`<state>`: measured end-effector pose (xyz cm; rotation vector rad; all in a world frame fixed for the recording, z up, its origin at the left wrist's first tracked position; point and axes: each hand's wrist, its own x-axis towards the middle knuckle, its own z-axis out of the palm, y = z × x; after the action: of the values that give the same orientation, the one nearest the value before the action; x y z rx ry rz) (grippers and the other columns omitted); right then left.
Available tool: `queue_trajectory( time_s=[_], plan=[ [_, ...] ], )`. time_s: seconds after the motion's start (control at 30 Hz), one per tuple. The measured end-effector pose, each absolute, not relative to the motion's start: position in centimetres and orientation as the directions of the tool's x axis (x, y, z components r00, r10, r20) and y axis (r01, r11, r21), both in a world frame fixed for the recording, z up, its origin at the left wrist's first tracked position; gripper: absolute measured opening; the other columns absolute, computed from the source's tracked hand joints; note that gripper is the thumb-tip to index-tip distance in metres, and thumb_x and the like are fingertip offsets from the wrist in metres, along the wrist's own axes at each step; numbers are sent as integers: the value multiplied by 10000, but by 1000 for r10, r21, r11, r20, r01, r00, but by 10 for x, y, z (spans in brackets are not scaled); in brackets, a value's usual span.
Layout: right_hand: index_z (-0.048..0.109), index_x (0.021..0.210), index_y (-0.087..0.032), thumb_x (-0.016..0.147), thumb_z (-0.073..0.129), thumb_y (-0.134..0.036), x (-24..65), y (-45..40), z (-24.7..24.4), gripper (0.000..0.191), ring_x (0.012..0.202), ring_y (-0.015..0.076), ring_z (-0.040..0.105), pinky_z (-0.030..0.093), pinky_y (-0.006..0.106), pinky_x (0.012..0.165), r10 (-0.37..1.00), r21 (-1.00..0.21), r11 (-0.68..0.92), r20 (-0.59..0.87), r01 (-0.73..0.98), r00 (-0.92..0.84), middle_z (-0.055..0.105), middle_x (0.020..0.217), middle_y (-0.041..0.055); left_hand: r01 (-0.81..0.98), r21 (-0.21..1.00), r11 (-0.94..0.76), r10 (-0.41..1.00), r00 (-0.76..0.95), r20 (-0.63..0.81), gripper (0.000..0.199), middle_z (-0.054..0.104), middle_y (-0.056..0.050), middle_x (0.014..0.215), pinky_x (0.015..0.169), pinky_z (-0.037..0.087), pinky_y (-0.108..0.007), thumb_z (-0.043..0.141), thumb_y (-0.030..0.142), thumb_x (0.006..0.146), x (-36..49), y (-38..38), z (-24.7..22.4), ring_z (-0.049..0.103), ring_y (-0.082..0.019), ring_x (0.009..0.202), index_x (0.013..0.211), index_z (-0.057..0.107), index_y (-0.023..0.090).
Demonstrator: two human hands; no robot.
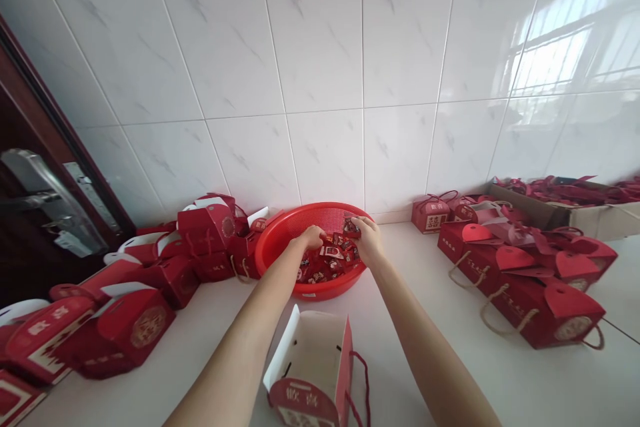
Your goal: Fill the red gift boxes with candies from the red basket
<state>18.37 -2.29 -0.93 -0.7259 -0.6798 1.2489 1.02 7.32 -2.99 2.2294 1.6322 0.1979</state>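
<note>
Wrapped packets lie in the red basket on the white surface, just beyond an open box. They look small and light; their shiny wrapping is probably slippery, while the content inside seems rather firm. It is better to take each by its middle, between thumb and fingertips. The right grip is pinched on one packet; whether the left grip holds something, I cannot tell.
</note>
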Motion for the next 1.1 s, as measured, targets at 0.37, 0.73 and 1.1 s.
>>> queue_trajectory(
  time_s=[0.37, 0.73, 1.1],
  plan=[
    [608, 610, -210, 561, 755, -330, 183, -23, -9, 196, 571, 135, 559, 437, 236, 477, 980, -799, 163, 60, -579, 192, 619, 593, -18, 798, 505, -328, 922, 387, -14, 163, 656, 9, 617, 662, 477, -256, 592, 50, 608, 27, 60, -23, 634, -185, 691, 592, 694, 176],
    [602, 597, -215, 564, 750, -327, 182, -24, -10, 188, 574, 137, 553, 455, 248, 510, 977, -805, 186, 88, -564, 197, 622, 608, -14, 742, 581, -335, 929, 364, 70, 209, 653, 16, 554, 715, 484, -271, 578, 8, 551, 36, 51, -22, 644, -198, 694, 527, 687, 185],
    [635, 634, -208, 556, 776, -324, 184, -23, -11, 199, 577, 139, 571, 481, 260, 557, 967, -792, 234, 127, -563, 223, 641, 603, -20, 435, 812, -389, 921, 206, 330, 204, 742, -59, 795, 781, 536, -310, 511, 134, 740, 38, 59, 6, 674, -179, 774, 719, 714, 152]
  ],
)
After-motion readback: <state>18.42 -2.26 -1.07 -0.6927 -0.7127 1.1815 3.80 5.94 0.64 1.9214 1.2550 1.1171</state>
